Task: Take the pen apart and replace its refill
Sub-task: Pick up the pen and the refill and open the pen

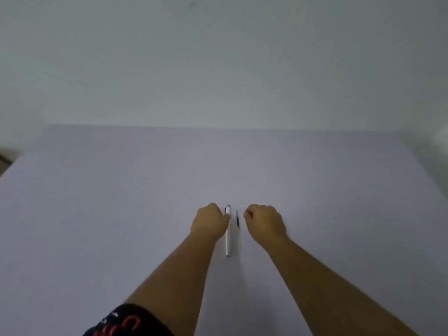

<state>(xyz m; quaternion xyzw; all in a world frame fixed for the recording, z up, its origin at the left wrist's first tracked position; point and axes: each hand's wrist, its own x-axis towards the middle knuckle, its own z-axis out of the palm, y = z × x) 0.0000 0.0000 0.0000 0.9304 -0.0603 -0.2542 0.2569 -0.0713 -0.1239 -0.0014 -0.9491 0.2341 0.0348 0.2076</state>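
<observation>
White pen (228,238) lies whole on table (121,202), thin refill (237,220) just beside. Left hand (209,223) fingers curled, touching pen near cap; right hand (265,223) curled, empty. Disassembly not begun.

Both forearms are bare from the elbows down, with nothing on the wrists or fingers of the left hand (210,220) or the right hand (265,223). At the bottom left of the frame a dark sleeve (126,321) shows, printed with red lettering and small white marks.
</observation>
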